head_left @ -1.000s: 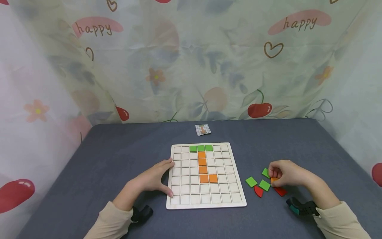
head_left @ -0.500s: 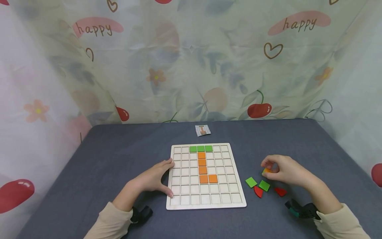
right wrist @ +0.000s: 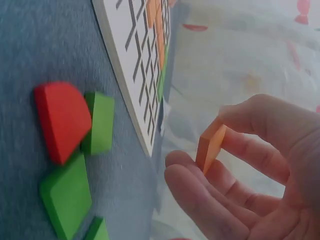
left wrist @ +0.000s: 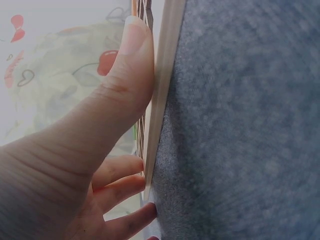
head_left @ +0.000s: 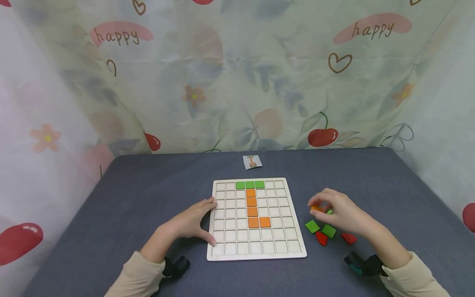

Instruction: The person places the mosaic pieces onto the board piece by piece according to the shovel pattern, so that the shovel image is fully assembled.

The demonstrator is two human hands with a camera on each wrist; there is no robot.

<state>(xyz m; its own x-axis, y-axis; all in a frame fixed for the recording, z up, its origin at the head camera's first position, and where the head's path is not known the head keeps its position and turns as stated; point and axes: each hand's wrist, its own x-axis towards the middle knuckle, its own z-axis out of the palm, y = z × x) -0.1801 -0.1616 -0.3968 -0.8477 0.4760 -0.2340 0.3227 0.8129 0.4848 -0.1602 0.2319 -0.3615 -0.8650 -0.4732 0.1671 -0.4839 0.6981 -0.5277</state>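
Note:
Raised beside the grid's right edge, the right hand (head_left: 339, 209) pinches an orange tile (head_left: 316, 208) between thumb and fingers; the right wrist view shows the same orange tile (right wrist: 209, 146) edge-on. The left hand (head_left: 191, 220) rests with thumb and fingertips spread on the left edge of the white grid board (head_left: 230, 236). In the left wrist view its thumb lies along the board's rim (left wrist: 164, 75). Green tiles (head_left: 250, 184) fill three top-row cells, an orange column (head_left: 251, 202) runs below them, and another orange tile (head_left: 265, 222) adjoins its lower end.
Right of the board lie loose green tiles (head_left: 312, 225) and two red rounded pieces (head_left: 321, 238), one farther right (head_left: 349, 238). A small printed card (head_left: 252, 161) lies behind the board on the dark tabletop (head_left: 167, 177). A patterned curtain (head_left: 237, 82) hangs behind.
The right hand has lifted the orange tile from the loose pieces and moved left with it, toward the board. The left hand and the board have stayed in place.

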